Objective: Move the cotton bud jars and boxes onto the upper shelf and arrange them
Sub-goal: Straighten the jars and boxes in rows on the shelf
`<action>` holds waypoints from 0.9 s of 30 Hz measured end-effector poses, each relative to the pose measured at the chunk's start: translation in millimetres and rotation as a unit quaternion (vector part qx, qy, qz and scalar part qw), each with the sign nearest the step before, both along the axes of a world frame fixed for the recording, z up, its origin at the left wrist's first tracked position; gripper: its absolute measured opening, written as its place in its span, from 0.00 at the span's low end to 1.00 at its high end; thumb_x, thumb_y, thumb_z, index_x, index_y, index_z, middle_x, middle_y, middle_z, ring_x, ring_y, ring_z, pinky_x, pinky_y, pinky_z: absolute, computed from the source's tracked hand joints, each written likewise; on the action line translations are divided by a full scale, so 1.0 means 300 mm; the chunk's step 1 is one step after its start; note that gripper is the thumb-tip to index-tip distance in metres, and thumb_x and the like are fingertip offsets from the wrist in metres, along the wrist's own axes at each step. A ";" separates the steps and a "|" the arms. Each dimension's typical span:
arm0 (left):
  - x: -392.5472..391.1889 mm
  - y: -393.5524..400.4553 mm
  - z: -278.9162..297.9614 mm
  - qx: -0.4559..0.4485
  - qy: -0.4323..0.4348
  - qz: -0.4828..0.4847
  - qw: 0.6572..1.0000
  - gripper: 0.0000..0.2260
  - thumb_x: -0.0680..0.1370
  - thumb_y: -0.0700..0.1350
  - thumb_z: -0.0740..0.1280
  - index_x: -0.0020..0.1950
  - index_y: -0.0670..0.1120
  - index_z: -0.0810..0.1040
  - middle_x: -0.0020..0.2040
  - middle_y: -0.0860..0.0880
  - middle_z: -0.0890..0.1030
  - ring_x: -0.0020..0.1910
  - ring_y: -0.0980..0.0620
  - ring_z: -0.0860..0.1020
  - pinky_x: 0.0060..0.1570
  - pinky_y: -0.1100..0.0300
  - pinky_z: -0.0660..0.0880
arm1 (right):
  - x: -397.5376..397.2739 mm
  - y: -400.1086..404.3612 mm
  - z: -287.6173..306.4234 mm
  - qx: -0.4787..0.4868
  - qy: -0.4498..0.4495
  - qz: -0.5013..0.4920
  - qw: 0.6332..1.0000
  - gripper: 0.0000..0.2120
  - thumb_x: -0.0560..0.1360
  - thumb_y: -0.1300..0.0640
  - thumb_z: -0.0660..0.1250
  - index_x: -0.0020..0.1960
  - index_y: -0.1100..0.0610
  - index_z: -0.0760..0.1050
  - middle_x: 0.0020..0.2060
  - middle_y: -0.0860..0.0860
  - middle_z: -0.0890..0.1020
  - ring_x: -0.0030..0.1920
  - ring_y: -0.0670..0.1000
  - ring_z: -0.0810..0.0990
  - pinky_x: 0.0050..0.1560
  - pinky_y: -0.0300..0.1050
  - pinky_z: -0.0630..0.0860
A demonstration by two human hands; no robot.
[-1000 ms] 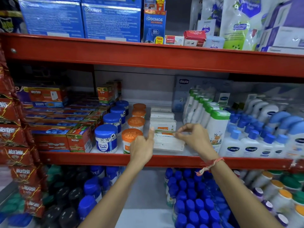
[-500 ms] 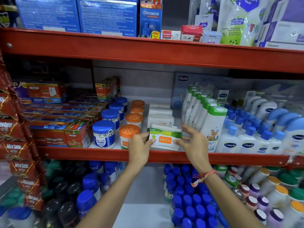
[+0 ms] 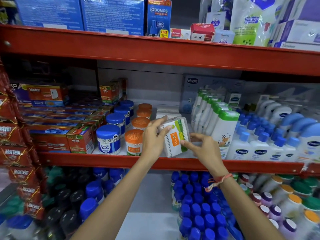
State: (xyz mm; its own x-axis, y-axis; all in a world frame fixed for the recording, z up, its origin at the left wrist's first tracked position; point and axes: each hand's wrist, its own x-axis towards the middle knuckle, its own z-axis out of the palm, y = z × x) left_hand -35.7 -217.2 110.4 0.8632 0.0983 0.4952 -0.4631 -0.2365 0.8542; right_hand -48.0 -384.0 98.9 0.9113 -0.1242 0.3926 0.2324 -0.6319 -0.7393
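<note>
A clear Tulips cotton bud box [image 3: 175,138] with an orange and green label is turned on end and tilted, just above the front of the middle shelf [image 3: 107,161]. My left hand [image 3: 154,139] grips its top left corner and my right hand [image 3: 201,147] holds its lower right side. To the left stand a row of blue-lidded cotton bud jars [image 3: 108,139] and a row of orange-lidded Tulips jars [image 3: 133,142]. More white cotton bud boxes [image 3: 167,111] lie behind the held box, mostly hidden.
Mortein boxes [image 3: 81,140] fill the shelf's left; white bottles with green caps [image 3: 225,130] and Cetaphil bottles [image 3: 259,149] crowd the right. The upper shelf [image 3: 173,54] carries blue Odomos boxes [image 3: 112,14] and small packs. Blue-capped bottles [image 3: 199,210] stand on the shelf below.
The box was lifted off the stack, held flat facing me, then rotated onto its end. Both hands turned with it and stayed at the shelf front.
</note>
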 end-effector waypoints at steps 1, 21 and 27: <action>0.012 0.001 0.004 0.001 0.006 -0.014 1.000 0.19 0.78 0.44 0.68 0.69 0.48 0.73 0.66 0.48 0.75 0.54 0.62 0.76 0.49 0.76 0.72 | -0.003 -0.002 0.012 -0.041 -0.004 -0.017 0.999 0.28 0.68 0.41 0.73 0.62 0.56 0.78 0.57 0.52 0.83 0.53 0.51 0.83 0.54 0.49 0.80; 0.056 0.012 0.070 0.083 0.032 -0.144 0.986 0.42 0.73 0.39 0.72 0.79 0.53 0.50 0.76 0.47 0.63 0.69 0.53 0.71 0.66 0.60 0.71 | 0.034 -0.013 0.175 -0.161 0.046 0.135 0.977 0.31 0.71 0.48 0.72 0.70 0.57 0.70 0.65 0.52 0.78 0.60 0.50 0.78 0.63 0.46 0.74; 0.050 0.021 -0.042 0.068 0.064 -0.042 0.995 0.29 0.79 0.53 0.65 0.77 0.50 0.60 0.71 0.51 0.71 0.65 0.55 0.74 0.64 0.58 0.74 | 0.046 -0.014 0.099 -0.021 0.046 0.086 0.995 0.26 0.71 0.52 0.73 0.67 0.56 0.73 0.59 0.52 0.82 0.58 0.51 0.80 0.63 0.56 0.75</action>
State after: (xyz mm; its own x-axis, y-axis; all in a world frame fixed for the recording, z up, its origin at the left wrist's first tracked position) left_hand -20.7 -210.9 97.7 0.9224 -0.0363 0.3845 -0.3753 -0.3186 0.8704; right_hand -34.3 -388.3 128.7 0.9497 0.0510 0.3089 0.2728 -0.6190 -0.7365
